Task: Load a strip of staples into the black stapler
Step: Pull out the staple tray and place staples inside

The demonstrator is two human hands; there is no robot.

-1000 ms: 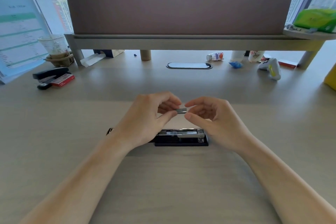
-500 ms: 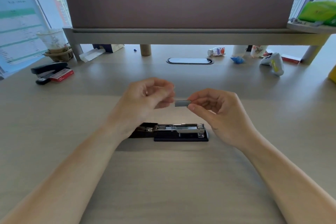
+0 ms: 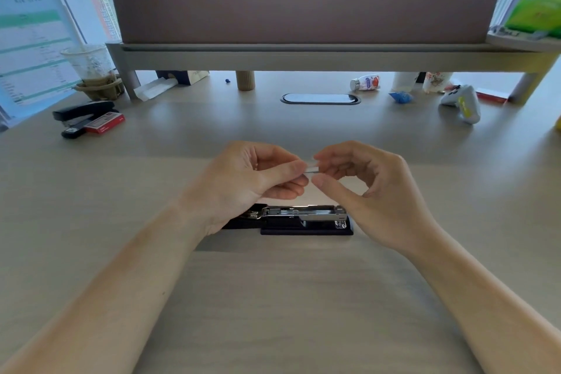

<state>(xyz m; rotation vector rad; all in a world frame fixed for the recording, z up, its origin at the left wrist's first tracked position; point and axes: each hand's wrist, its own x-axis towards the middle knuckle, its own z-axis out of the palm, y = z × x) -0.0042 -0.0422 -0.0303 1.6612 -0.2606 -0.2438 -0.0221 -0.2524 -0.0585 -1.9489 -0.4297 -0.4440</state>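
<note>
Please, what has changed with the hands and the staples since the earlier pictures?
Both hands, left hand and right hand, rose away from the open black stapler. The staple strip was at the right fingertips half a second ago; now both hands pinch it. The stapler stayed open on the desk.
</note>
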